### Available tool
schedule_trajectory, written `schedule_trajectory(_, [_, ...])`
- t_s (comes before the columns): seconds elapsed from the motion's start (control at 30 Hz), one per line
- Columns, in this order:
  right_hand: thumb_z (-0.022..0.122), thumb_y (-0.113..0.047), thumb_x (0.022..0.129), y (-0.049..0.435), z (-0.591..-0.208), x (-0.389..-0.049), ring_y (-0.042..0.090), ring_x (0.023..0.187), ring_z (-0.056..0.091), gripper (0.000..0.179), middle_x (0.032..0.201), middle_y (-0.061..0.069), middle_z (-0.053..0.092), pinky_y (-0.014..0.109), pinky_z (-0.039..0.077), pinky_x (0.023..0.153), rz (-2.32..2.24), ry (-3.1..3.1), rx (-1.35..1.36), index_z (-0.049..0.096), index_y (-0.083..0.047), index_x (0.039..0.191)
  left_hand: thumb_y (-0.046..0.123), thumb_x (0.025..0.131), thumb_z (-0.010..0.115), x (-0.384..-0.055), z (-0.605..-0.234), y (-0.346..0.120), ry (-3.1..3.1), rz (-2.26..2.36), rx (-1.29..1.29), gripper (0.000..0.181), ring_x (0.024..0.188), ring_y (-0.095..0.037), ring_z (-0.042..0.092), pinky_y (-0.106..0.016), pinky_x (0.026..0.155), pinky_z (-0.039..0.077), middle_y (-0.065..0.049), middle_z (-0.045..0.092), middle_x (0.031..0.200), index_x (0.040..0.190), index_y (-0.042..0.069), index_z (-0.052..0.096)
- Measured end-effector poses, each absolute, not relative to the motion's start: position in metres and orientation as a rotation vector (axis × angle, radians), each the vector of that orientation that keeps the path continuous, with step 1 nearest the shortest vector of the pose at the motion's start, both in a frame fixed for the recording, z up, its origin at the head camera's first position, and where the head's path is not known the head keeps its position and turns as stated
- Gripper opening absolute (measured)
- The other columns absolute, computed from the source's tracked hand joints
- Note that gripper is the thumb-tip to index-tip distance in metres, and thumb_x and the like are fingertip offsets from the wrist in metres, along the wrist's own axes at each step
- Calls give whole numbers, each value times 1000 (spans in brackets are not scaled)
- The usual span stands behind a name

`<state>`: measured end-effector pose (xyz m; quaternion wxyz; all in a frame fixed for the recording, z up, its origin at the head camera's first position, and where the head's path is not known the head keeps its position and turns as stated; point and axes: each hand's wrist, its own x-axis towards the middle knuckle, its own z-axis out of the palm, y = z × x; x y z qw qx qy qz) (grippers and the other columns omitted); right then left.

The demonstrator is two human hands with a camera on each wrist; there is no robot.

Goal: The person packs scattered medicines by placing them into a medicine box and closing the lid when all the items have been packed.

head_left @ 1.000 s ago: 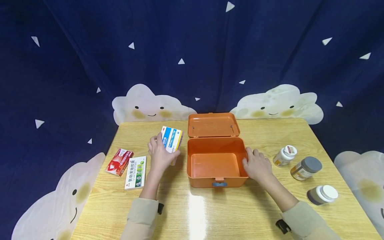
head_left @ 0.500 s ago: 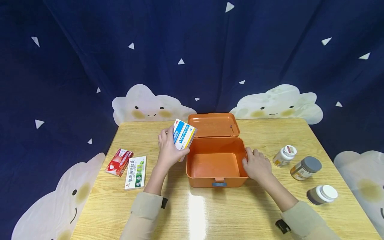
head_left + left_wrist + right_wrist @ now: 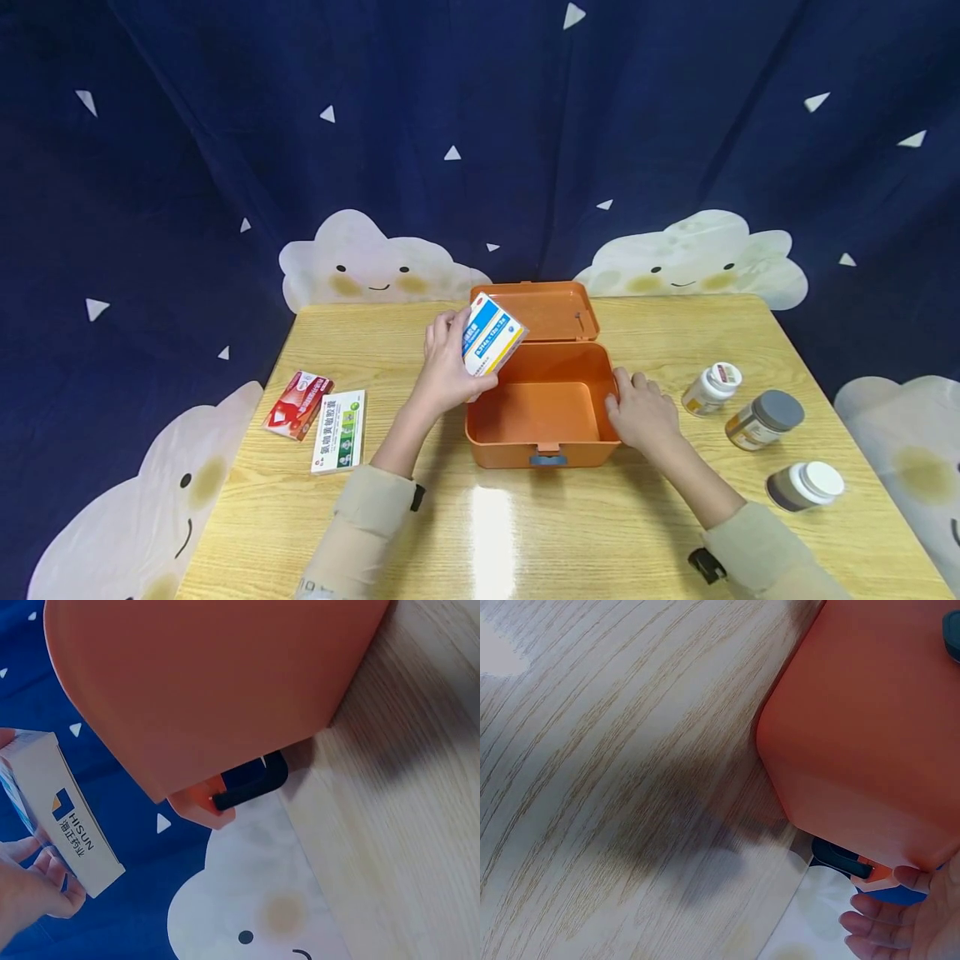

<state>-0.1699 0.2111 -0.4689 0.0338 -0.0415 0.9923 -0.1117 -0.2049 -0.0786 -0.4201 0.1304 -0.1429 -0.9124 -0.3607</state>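
Note:
My left hand (image 3: 450, 362) grips a white medicine box (image 3: 489, 337) with blue and yellow bands, its thumb on the near side and fingers on the far side. Tilted, the box is held above the left rim of an orange storage box (image 3: 498, 456), whose lid (image 3: 555, 308) is swung back. The left wrist view shows the HISUN end of the medicine box (image 3: 71, 817). At the storage box's right side rests my right hand (image 3: 645, 412). In the right wrist view its thumb touches the orange wall and its fingers (image 3: 874, 930) extend loosely.
A red medicine box (image 3: 298, 406) and a white-and-green medicine box (image 3: 340, 432) lie at the table's left. On the right stand a white pill bottle (image 3: 711, 390), a grey-capped bottle (image 3: 765, 421) and a dark-bodied bottle with white cap (image 3: 805, 487). A blue curtain (image 3: 525, 150) hangs behind.
My left hand has carried the medicine box rightward from beside the storage box to over its left rim, turning it clockwise. My right hand stays put.

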Motion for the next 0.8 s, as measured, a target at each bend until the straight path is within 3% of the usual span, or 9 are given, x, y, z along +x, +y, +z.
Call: schedule_trajectory(0.8, [39,-25,91,211,-469,-171,42,94,49,42,109,25,48,53,41,67,-346,3061,-132,38,-3,127,29,55,78,-215,-425,-59,-2735,-927,-838,99,116,-24,30,-42,94,33,-9,32,130,140,11,30])
